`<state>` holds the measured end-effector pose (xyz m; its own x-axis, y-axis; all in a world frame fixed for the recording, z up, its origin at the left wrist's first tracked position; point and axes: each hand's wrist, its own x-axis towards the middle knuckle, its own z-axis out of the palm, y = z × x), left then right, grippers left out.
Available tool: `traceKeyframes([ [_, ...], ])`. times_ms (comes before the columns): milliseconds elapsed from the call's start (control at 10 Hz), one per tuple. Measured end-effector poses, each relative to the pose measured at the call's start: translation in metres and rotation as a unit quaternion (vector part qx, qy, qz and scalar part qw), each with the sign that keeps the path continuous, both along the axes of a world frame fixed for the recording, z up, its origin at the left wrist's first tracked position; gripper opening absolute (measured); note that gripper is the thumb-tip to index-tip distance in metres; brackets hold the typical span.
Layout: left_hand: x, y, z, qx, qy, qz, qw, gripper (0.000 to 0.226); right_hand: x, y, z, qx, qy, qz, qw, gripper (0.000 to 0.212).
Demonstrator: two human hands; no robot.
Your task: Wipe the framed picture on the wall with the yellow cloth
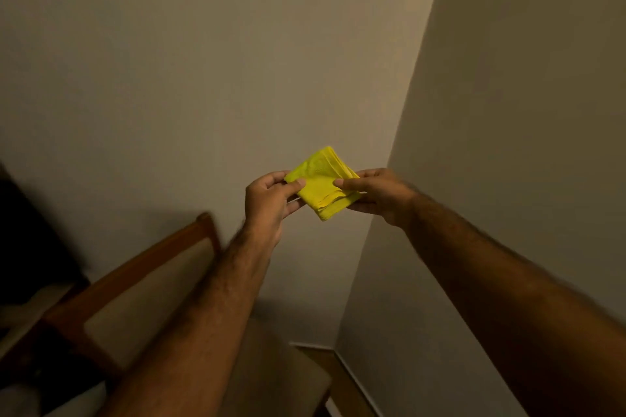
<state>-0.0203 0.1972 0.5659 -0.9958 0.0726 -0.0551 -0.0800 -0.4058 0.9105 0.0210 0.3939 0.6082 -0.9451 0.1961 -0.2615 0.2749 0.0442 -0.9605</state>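
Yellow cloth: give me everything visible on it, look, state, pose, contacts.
The yellow cloth is bright yellow, soft-looking fabric, folded into a compact square with many stacked layers showing along its right and lower edges. It is held in mid-air in front of a plain wall corner, turned so one corner points up, diamond-like. The left hand pinches its left corner, thumb on top; the right hand pinches its right corner. Nothing else touches it. No framed picture is in view.
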Motion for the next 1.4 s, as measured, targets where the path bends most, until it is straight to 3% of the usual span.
traceKeyframes([
  [300, -0.016, -0.084, -0.166, -0.050, -0.125, 0.064, 0.989, 0.019, -0.054, -0.083, -0.174, -0.018, -0.123, 0.049, 0.991, 0.029],
  [400, -0.025, -0.113, -0.245, -0.087, -0.164, 0.110, 0.976, 0.016, -0.073, -0.122, -0.259, -0.049, -0.166, 0.061, 0.983, 0.024],
  [500, -0.027, -0.129, -0.294, -0.110, -0.190, 0.116, 0.969, 0.016, -0.079, -0.141, -0.312, -0.055, -0.196, 0.059, 0.977, 0.017],
  [600, -0.026, -0.151, -0.382, -0.157, -0.233, 0.109, 0.954, 0.014, -0.085, -0.160, -0.404, -0.030, -0.250, 0.070, 0.965, 0.016],
  [800, 0.000, -0.172, -0.507, -0.254, -0.309, 0.133, 0.907, 0.024, -0.068, -0.176, -0.532, 0.040, -0.301, 0.090, 0.949, 0.023],
  [1000, 0.022, -0.193, -0.601, -0.378, -0.362, 0.081, 0.848, 0.033, -0.046, -0.201, -0.618, 0.127, -0.307, 0.143, 0.932, 0.028],
  [1100, 0.023, -0.197, -0.617, -0.419, -0.364, 0.063, 0.829, 0.033, -0.039, -0.210, -0.636, 0.140, -0.286, 0.161, 0.934, 0.035],
  [1300, 0.025, -0.193, -0.637, -0.554, -0.277, 0.000, 0.785, 0.027, -0.029, -0.220, -0.671, 0.238, -0.238, 0.208, 0.918, 0.045],
  [1400, 0.023, -0.186, -0.622, -0.669, -0.208, -0.042, 0.712, 0.066, -0.026, -0.221, -0.661, 0.368, -0.212, 0.181, 0.887, 0.072],
])
